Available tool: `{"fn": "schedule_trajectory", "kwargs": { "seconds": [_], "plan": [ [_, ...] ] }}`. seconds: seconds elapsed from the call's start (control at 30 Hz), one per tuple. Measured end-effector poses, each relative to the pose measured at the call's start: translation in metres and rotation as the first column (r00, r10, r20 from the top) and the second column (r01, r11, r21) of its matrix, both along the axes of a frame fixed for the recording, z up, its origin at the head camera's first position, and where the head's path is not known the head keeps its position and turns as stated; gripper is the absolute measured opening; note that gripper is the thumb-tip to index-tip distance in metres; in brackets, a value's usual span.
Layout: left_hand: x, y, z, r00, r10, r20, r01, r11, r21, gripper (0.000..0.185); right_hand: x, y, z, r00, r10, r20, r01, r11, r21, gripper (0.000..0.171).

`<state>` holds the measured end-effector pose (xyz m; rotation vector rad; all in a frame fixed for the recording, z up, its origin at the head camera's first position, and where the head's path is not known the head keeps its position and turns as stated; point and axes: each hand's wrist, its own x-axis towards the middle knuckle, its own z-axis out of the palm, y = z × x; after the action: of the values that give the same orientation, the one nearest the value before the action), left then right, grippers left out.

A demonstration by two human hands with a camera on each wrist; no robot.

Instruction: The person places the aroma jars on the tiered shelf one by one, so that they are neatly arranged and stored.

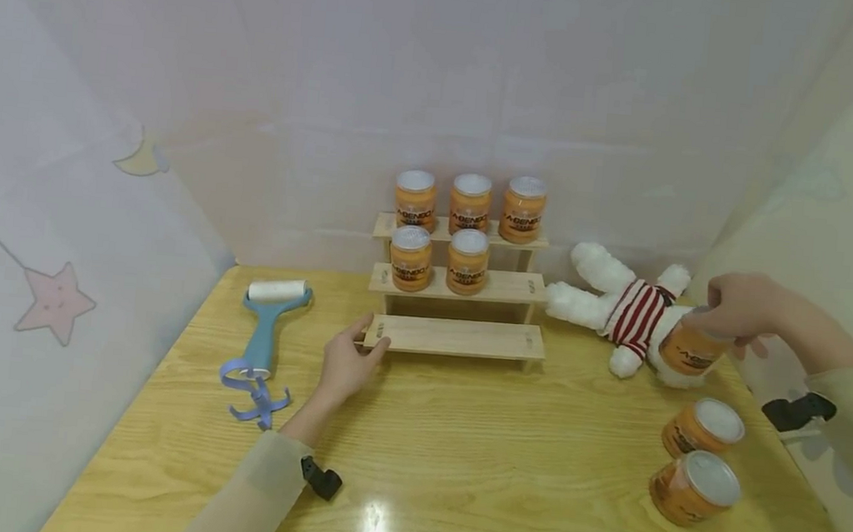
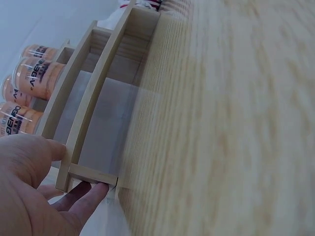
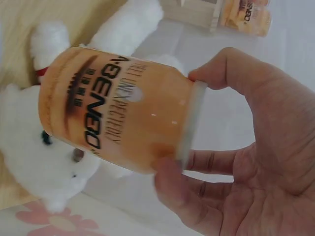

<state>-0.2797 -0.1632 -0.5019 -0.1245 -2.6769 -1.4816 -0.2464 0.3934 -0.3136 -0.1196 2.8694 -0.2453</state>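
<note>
My right hand (image 1: 742, 308) holds an orange can (image 1: 693, 345) by its rim, thumb and fingers on either side of the lid. In the right wrist view this can (image 3: 113, 108) is tilted in front of the white plush toy. The left hand (image 1: 347, 364) grips the left end of a three-step wooden rack (image 1: 458, 337). In the left wrist view its thumb (image 2: 56, 150) lies against the bottom step, with fingers at the end support. Three matching cans (image 1: 470, 207) stand on the top step and two cans (image 1: 412, 261) on the middle one; the bottom step is bare.
Two more orange cans (image 1: 695, 487) stand at the table's right side. A plush toy (image 1: 636, 316) in a striped shirt lies right of the rack. A blue-handled roller (image 1: 263, 332) and a purple hook-like piece (image 1: 260, 403) lie at left. Patterned cloth (image 1: 442, 67) hangs behind.
</note>
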Motion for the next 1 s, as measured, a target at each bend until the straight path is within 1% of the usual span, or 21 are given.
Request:
{"fn": "schedule_trajectory", "kwargs": {
  "seconds": [0.1, 0.23, 0.43, 0.57, 0.67, 0.8, 0.93, 1.0],
  "plan": [
    [0.0, 0.0, 0.0, 1.0, 0.003, -0.002, -0.003, 1.0, 0.011, 0.065, -0.006, -0.013, 0.011, 1.0, -0.008, -0.022, 0.008, 1.0, -0.004, 0.047],
    [0.0, 0.0, -0.001, 1.0, 0.009, -0.009, -0.009, 1.0, 0.01, 0.065, -0.016, -0.033, 0.02, 0.996, 0.013, -0.086, -0.012, 1.0, 0.019, 0.049],
    [0.001, 0.0, 0.0, 1.0, 0.009, -0.006, -0.009, 1.0, 0.013, 0.065, -0.033, -0.06, 0.028, 0.989, 0.056, -0.136, -0.056, 0.998, 0.004, 0.048],
    [0.002, 0.001, 0.001, 1.0, 0.014, 0.002, -0.014, 1.0, 0.009, 0.065, -0.04, -0.078, 0.035, 0.984, 0.07, -0.166, -0.07, 0.998, 0.005, 0.045],
    [0.002, 0.001, 0.001, 1.0, 0.014, 0.0, -0.014, 1.0, 0.009, 0.066, -0.043, -0.092, 0.039, 0.98, 0.07, -0.188, -0.069, 0.998, 0.009, 0.047],
    [0.002, 0.0, 0.0, 1.0, 0.013, -0.006, -0.013, 1.0, 0.009, 0.066, -0.05, -0.109, 0.042, 0.977, 0.073, -0.203, -0.072, 0.997, 0.013, 0.05],
    [0.002, 0.001, 0.001, 1.0, 0.018, -0.01, -0.018, 1.0, 0.008, 0.065, -0.06, -0.125, 0.038, 0.971, 0.065, -0.23, -0.069, 0.998, -0.01, 0.047],
    [0.002, 0.001, 0.001, 1.0, 0.021, -0.012, -0.021, 1.0, 0.007, 0.065, -0.066, -0.132, 0.034, 0.964, 0.07, -0.256, -0.079, 0.997, -0.026, 0.045]
  ]
}}
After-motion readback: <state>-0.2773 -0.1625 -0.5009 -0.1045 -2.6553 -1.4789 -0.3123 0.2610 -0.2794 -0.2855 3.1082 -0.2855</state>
